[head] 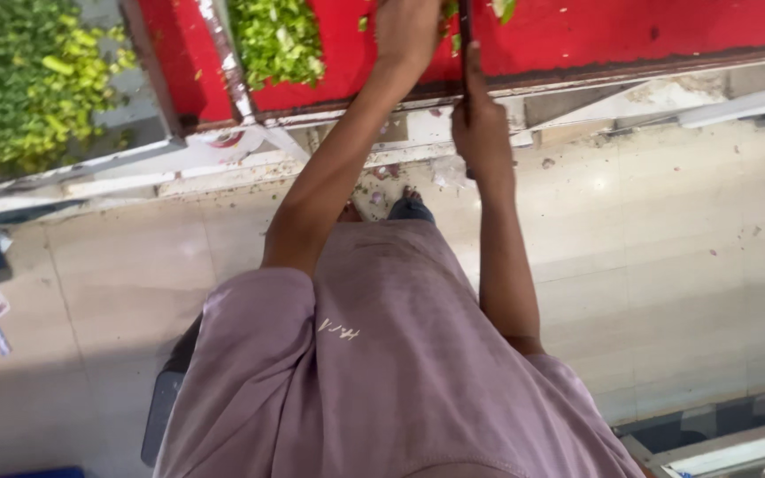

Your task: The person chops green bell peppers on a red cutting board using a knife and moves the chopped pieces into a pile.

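Note:
My left hand (407, 31) rests on a red cutting board (595, 35) at the top of the view, fingers down on some green leaf pieces (450, 11) that it mostly hides. Just below the board's front edge, my right hand (482, 128) is shut on the handle of a dark knife (465, 49). Its blade points up across the board, right beside my left hand. A pile of chopped green vegetable (276, 40) lies on the board to the left of my hands.
A metal tray (148, 84) heaped with chopped greens (24, 84) stands at the far left. The board lies on a pale counter edge (577, 97). Below are a beige tiled floor (666, 257) with scraps, my foot (409, 205) and my mauve shirt (382, 372).

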